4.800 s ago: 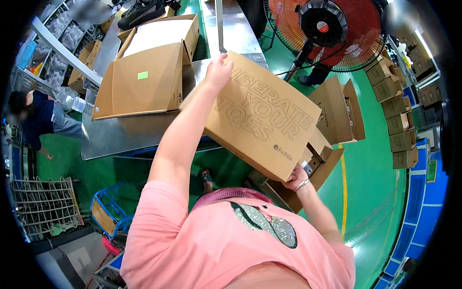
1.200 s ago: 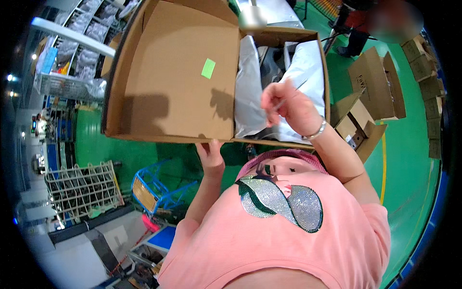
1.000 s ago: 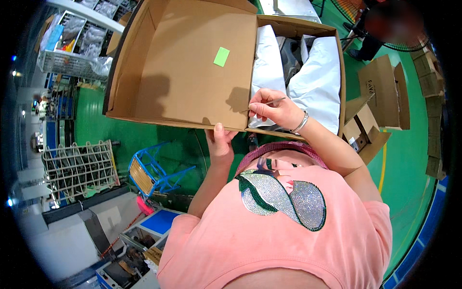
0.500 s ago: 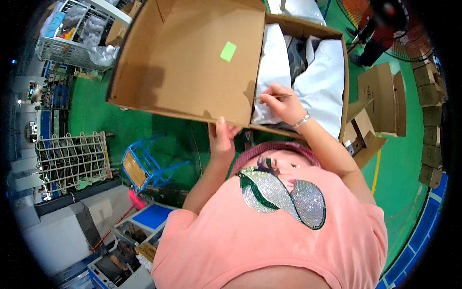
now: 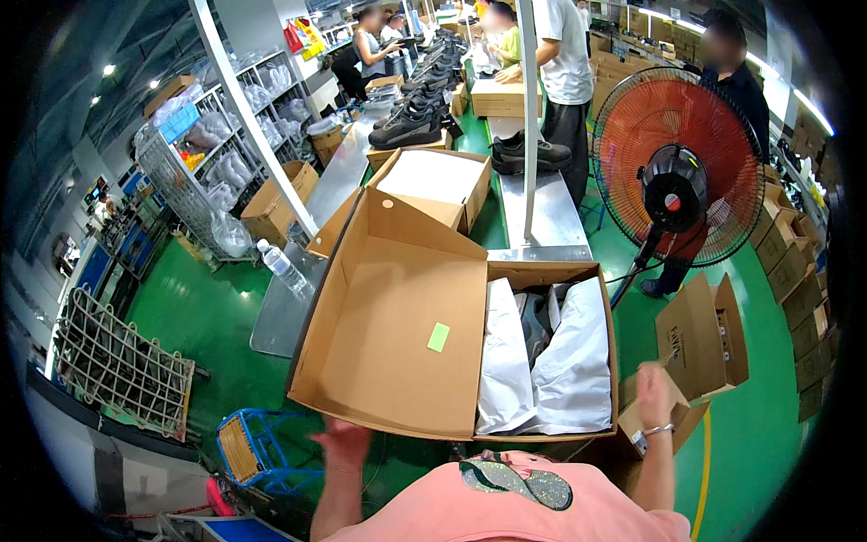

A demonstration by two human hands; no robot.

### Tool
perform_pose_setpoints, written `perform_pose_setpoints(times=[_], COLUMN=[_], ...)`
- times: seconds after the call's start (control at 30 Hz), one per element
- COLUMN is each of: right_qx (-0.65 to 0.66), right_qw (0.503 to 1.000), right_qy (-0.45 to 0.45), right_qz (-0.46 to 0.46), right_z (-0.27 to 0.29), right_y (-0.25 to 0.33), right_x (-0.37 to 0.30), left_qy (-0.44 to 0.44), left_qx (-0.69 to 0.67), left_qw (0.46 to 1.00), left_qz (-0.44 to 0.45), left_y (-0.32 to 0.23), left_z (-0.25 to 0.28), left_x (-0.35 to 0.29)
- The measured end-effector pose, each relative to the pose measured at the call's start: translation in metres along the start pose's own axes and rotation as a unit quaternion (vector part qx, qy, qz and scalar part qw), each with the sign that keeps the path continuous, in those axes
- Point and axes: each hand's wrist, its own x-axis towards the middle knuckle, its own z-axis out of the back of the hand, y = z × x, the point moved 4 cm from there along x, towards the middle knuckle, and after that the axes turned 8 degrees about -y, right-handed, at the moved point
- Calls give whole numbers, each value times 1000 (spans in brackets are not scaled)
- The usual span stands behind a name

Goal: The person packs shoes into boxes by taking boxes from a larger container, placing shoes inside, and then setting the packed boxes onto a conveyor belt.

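An open brown shoebox [image 5: 610, 361] lies in front of me, its lid [image 5: 388, 307] folded out to the left with a small green sticky note [image 5: 438, 337] on the inside. White wrapping paper [image 5: 573, 379] fills the box, and part of a dark grey shoe [image 5: 536, 325] shows between its folds. My left hand [image 5: 346, 443] is just below the lid's near edge, fingers apart, with nothing seen in it. My right hand [image 5: 654, 390] is raised beside the box's right side, off the paper; its fingers are blurred.
Beyond the box, a second carton [image 5: 474, 194] with white paper and a row of dark shoes [image 5: 406, 126] stand along the metal bench. A water bottle [image 5: 282, 266] is left of the lid. A large fan [image 5: 673, 167], open cartons [image 5: 700, 339] and a blue stool [image 5: 257, 452] surround me.
My right hand has left the white paper and moved right, outside the box. My left hand has come off the lid's edge and shifted left. The view has tilted up, showing the bench and people.
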Motion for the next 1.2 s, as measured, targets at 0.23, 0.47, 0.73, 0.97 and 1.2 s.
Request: perform_pose_setpoints(times=[0.23,0.47,0.73,0.97,1.2], right_qx=[-121,-70,-149,-148,-198], right_qw=[946,914,903,853,810], right_qy=[241,324,392,497,540], right_qz=[-180,-233,-94,-48,114], right_z=[-35,-45,-51,-76,-144], right_y=[-34,-49,-67,-24,39], right_x=[-68,-76,-13,47,54], left_qy=[-143,-67,-168,-227,-345], left_qx=[203,317,369,288,283], left_qw=[966,943,895,909,865], left_qz=[-71,72,185,196,230], left_y=[-90,-104,-99,-86,-91], left_z=[-3,-44,-23,-63,-32], left_x=[35,51,-42,-131,-243])
